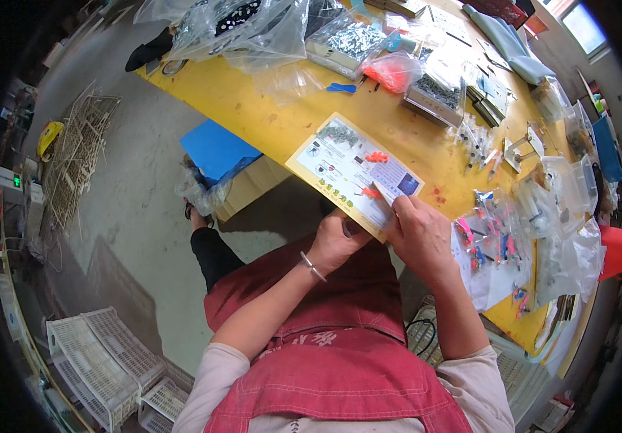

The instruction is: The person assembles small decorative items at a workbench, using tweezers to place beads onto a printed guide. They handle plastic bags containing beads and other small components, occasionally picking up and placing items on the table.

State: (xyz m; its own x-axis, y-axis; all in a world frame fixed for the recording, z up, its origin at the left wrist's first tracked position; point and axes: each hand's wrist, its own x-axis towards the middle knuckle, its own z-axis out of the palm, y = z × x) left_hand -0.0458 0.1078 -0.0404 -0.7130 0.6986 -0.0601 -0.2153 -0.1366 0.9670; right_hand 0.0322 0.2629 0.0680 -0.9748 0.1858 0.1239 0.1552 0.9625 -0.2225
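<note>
A printed card with pictures and writing (343,173) lies tilted over the near edge of the yellow table. My left hand (338,241) grips its lower edge from beneath, with a bangle at the wrist. Two small orange-red pieces (377,157) rest on the card. My right hand (416,222) pinches a thin, pointed item (382,194) at the card's right side; its kind is hard to tell, and the fingertips are partly hidden.
Metal boxes of small dark parts (435,94) stand on the yellow table (273,119), near syringes (473,140). Bagged colourful small parts (497,233) lie at the right. A cardboard box (251,189) stands below the table edge, and plastic crates (105,357) on the floor.
</note>
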